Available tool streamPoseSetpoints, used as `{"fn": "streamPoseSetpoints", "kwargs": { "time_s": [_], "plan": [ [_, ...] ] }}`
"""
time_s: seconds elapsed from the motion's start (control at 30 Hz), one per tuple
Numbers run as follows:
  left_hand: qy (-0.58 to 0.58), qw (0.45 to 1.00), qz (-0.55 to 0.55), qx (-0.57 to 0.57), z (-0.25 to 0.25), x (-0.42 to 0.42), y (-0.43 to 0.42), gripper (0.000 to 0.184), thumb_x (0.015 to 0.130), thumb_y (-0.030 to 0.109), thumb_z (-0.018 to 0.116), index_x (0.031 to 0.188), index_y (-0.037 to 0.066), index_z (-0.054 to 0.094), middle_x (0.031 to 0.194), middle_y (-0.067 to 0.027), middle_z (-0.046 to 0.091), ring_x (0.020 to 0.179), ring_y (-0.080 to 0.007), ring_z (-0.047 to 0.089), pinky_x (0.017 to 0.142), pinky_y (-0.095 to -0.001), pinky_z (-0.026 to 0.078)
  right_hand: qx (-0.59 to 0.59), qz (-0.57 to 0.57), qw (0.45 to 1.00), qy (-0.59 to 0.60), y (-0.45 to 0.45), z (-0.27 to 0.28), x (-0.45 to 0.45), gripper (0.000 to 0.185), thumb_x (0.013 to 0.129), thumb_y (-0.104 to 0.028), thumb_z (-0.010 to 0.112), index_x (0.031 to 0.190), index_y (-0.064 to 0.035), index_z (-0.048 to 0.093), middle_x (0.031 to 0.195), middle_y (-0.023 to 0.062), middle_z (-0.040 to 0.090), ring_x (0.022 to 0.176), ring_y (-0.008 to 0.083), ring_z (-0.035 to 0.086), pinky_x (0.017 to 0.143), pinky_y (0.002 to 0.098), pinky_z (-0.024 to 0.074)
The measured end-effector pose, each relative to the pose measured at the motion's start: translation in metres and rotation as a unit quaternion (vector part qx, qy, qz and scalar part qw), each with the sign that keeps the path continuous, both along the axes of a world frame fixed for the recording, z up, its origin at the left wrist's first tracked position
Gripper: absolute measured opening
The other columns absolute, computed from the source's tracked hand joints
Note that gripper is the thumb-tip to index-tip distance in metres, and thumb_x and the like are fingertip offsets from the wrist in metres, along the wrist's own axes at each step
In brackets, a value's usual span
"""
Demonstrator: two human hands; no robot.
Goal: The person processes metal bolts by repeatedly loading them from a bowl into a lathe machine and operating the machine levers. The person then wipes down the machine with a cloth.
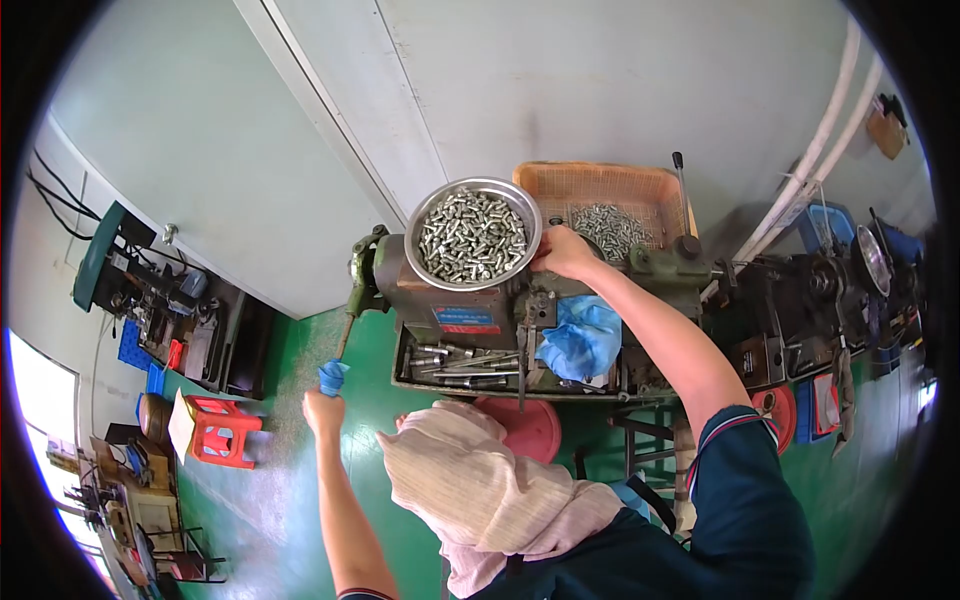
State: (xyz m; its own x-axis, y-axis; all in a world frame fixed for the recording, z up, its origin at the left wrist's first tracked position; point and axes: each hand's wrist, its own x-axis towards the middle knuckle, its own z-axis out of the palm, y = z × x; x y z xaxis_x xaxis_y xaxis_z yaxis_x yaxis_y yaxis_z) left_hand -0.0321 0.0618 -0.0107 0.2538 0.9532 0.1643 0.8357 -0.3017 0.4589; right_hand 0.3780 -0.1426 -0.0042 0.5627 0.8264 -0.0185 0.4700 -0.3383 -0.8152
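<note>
My left hand (323, 410) is closed round the lower end of a lever (347, 335), just below its blue wrapping (332, 375). The lever hangs from the left end of a green machine (400, 290). My right hand (565, 252) is at the machine's middle, right beside a round metal bowl (415, 250) full of small metal pieces (472, 237). Its fingers are bent together, and their tips and whatever they hold are hidden. Below that hand, a crumpled blue cloth (582, 338) lies on the machine.
Behind the machine, an orange basket (600, 178) holds more small metal parts. A tray (402, 372) of rods and tools sits below. A cloth-covered head (470, 470) fills the lower middle. Red stools (222, 432) stand left, and another machine (820, 290) stands right.
</note>
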Motion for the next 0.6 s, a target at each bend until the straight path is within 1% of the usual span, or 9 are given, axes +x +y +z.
{"fn": "streamPoseSetpoints", "kwargs": {
  "time_s": [0.1,0.17,0.23,0.3,0.37,0.43,0.5,0.57,0.6],
  "plan": [
    [0.017,0.999,-0.035,0.015,-0.006,-0.011,0.027,0.01,0.061,0.007,0.054,0.067,0.003,0.061,0.063,-0.0193,0.057,0.064,-0.0321,0.058,0.059,-0.0369,0.043,0.022,0.024,0.999,-0.017,-0.005,0.014,0.006,0.017,0.058,-0.015,0.066,0.072,-0.0074,0.063,0.07,0.0082,0.062,0.068,0.0213,0.059,0.064,0.0307,0.0445],
    [0.029,0.997,-0.063,0.014,-0.008,-0.015,0.029,0.012,0.062,0.005,0.051,0.067,0.003,0.061,0.062,-0.0176,0.058,0.062,-0.0282,0.059,0.057,-0.0341,0.044,-0.073,-0.005,0.989,-0.128,-0.013,0.042,0.015,0.017,0.062,-0.02,0.064,0.073,-0.0081,0.063,0.071,0.0095,0.062,0.068,0.0238,0.059,0.066,0.0349,0.0444],
    [-0.004,0.998,-0.061,-0.011,-0.008,-0.014,0.029,0.011,0.06,0.007,0.055,0.068,0.004,0.062,0.063,-0.0192,0.057,0.066,-0.0327,0.058,0.06,-0.036,0.044,-0.164,-0.054,0.964,-0.202,-0.022,0.053,0.041,0.017,0.066,-0.025,0.061,0.076,-0.0118,0.064,0.08,0.01,0.062,0.081,0.025,0.057,0.072,0.0394,0.0419],
    [-0.002,0.998,-0.062,-0.017,-0.007,-0.013,0.029,0.011,0.06,0.007,0.055,0.068,0.004,0.062,0.063,-0.019,0.057,0.066,-0.0322,0.058,0.06,-0.0358,0.044,-0.245,-0.107,0.924,-0.275,-0.043,0.069,0.064,0.023,0.068,-0.03,0.059,0.083,-0.0125,0.063,0.096,0.0091,0.058,0.097,0.0256,0.05,0.078,0.0427,0.0377],
    [0.0,0.998,-0.061,-0.022,-0.008,-0.014,0.027,0.011,0.06,0.007,0.054,0.068,0.004,0.062,0.063,-0.0187,0.058,0.066,-0.0316,0.058,0.061,-0.0355,0.044,-0.367,-0.169,0.854,-0.327,-0.067,0.093,0.074,0.032,0.072,-0.036,0.054,0.089,-0.0106,0.061,0.108,0.0077,0.053,0.112,0.0257,0.037,0.083,0.0417,0.0335],
    [-0.006,0.998,-0.063,-0.023,-0.009,-0.016,0.03,0.011,0.06,0.007,0.054,0.068,0.004,0.062,0.063,-0.0183,0.058,0.065,-0.0309,0.059,0.061,-0.0356,0.044,-0.35,-0.218,0.807,-0.423,-0.108,0.072,0.11,0.04,0.077,-0.042,0.047,0.09,-0.0069,0.06,0.113,0.0061,0.049,0.118,0.0238,0.03,0.089,0.0432,0.0287],
    [-0.001,0.998,-0.055,-0.019,-0.007,-0.014,0.028,0.011,0.06,0.006,0.054,0.068,0.004,0.062,0.063,-0.0179,0.058,0.065,-0.0306,0.059,0.06,-0.0355,0.044,-0.274,-0.246,0.847,-0.384,-0.151,0.059,0.133,0.042,0.08,-0.043,0.041,0.093,-0.0074,0.059,0.116,0.0061,0.047,0.122,0.0217,0.023,0.092,0.0451,0.0232],
    [-0.001,0.999,-0.046,-0.017,-0.007,-0.012,0.025,0.011,0.06,0.006,0.054,0.068,0.005,0.062,0.063,-0.0174,0.058,0.065,-0.0303,0.059,0.06,-0.0354,0.044,-0.327,-0.282,0.834,-0.345,-0.182,0.072,0.121,0.043,0.081,-0.044,0.039,0.096,-0.0071,0.056,0.118,0.0062,0.044,0.121,0.021,0.025,0.093,0.0464,0.0211],
    [-0.004,0.999,-0.051,-0.016,-0.006,-0.013,0.025,0.011,0.06,0.006,0.054,0.068,0.005,0.062,0.063,-0.0174,0.058,0.065,-0.03,0.059,0.06,-0.0353,0.044,-0.285,-0.318,0.825,-0.37,-0.204,0.058,0.123,0.043,0.081,-0.044,0.039,0.096,-0.0072,0.056,0.117,0.0069,0.045,0.121,0.0216,0.026,0.093,0.0463,0.0215]
  ]
}}
